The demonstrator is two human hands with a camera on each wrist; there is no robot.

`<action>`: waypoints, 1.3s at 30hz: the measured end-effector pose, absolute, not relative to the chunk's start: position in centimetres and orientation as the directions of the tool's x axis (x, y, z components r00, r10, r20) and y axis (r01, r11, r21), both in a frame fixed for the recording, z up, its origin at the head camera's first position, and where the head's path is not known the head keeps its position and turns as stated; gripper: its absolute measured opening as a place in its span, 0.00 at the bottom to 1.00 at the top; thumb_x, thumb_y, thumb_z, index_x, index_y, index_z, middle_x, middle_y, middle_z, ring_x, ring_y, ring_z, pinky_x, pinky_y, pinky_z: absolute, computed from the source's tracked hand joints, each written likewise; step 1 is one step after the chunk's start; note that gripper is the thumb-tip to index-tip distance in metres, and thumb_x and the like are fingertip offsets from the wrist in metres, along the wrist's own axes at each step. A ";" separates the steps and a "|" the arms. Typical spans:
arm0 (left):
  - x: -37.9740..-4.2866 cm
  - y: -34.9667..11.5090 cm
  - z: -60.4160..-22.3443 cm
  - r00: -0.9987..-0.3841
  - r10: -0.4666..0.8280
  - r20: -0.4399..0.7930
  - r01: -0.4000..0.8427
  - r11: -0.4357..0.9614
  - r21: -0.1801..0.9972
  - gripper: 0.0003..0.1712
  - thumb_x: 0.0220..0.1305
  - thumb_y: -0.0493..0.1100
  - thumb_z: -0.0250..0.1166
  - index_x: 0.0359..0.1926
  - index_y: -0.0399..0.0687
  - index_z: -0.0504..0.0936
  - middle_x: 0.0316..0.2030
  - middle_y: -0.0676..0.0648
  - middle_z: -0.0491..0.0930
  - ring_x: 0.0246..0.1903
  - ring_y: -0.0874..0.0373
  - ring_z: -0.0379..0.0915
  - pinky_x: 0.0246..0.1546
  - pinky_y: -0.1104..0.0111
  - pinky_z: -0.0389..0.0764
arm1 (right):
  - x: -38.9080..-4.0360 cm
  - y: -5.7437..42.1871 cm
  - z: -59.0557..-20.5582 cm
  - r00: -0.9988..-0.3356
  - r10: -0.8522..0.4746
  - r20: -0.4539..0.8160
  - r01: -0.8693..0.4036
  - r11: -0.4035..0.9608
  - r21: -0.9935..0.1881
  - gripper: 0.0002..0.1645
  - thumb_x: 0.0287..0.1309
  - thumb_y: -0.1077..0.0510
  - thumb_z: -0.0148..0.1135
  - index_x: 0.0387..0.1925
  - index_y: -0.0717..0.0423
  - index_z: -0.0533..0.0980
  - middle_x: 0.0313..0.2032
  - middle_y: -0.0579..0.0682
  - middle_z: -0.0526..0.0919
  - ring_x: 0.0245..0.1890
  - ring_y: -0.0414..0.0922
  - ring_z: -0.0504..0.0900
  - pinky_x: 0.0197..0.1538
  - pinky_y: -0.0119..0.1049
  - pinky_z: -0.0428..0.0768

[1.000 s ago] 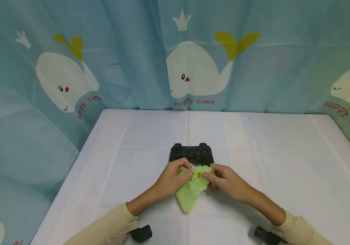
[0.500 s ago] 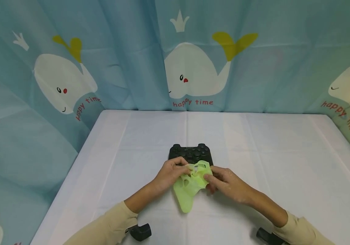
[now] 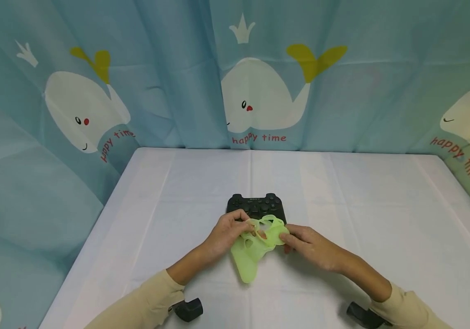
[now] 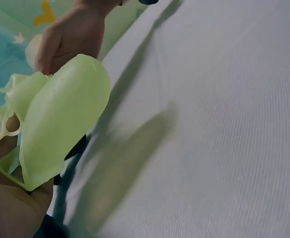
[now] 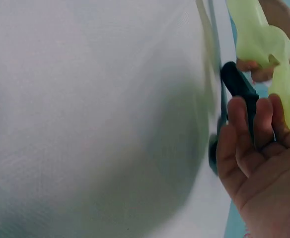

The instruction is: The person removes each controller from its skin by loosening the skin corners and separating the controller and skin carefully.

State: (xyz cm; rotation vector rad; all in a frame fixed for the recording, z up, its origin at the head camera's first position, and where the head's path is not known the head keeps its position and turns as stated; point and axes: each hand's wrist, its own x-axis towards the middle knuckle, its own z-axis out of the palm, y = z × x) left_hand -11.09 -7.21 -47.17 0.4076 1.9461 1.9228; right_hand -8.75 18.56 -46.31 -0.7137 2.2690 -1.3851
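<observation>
Between both hands, above the table, is a soft light-green controller cover with cut-out holes. My left hand pinches its upper left part, with fingertips showing through an opening. My right hand pinches its right end between thumb and fingers. In the left wrist view one rounded grip sleeve of the cover points away from the left hand. The right wrist view has the right hand beside the cover. A black game controller lies just behind, its lower part hidden by the cover and left hand.
A white cloth covers the table. Behind and to the left hangs a blue curtain with whale prints. Black wrist devices sit under both sleeves, close to the tabletop.
The crumpled cover has been spread out and its holes now show. My right hand has shifted slightly right with its end. The black controller stays where it was.
</observation>
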 end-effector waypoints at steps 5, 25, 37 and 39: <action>-11.1 -7.5 -46.9 -0.892 0.450 -0.043 -0.029 0.039 0.999 0.04 0.66 0.34 0.59 0.38 0.34 0.76 0.30 0.47 0.86 0.33 0.64 0.77 0.36 0.73 0.75 | -9.0 19.0 -46.3 -0.790 -0.603 -0.113 -0.128 0.341 -0.931 0.17 0.81 0.55 0.46 0.45 0.63 0.76 0.33 0.51 0.81 0.37 0.49 0.78 0.44 0.38 0.77; -10.3 -7.9 -46.5 -0.877 0.479 0.032 0.078 0.076 0.994 0.04 0.66 0.32 0.63 0.37 0.33 0.78 0.27 0.45 0.85 0.25 0.64 0.76 0.24 0.75 0.72 | -9.1 20.2 -46.9 -0.745 -0.645 -0.171 -0.067 0.328 -0.942 0.19 0.79 0.55 0.46 0.39 0.65 0.77 0.26 0.53 0.80 0.26 0.43 0.74 0.34 0.33 0.74; -9.5 -7.0 -46.0 -0.840 0.524 0.141 0.305 0.242 0.921 0.06 0.63 0.33 0.68 0.40 0.45 0.87 0.44 0.53 0.85 0.50 0.58 0.78 0.57 0.57 0.75 | -8.3 20.2 -46.9 -0.796 -0.587 -0.149 -0.096 0.365 -0.926 0.34 0.74 0.57 0.57 0.75 0.54 0.56 0.55 0.56 0.74 0.54 0.53 0.77 0.55 0.41 0.77; -9.5 -6.9 -45.9 -0.828 0.541 0.145 0.313 0.233 0.921 0.06 0.63 0.32 0.68 0.39 0.45 0.86 0.45 0.52 0.85 0.51 0.57 0.78 0.58 0.57 0.74 | -8.3 19.9 -46.9 -0.810 -0.571 -0.135 -0.107 0.370 -0.923 0.36 0.74 0.55 0.59 0.76 0.51 0.56 0.55 0.55 0.75 0.54 0.52 0.78 0.56 0.42 0.77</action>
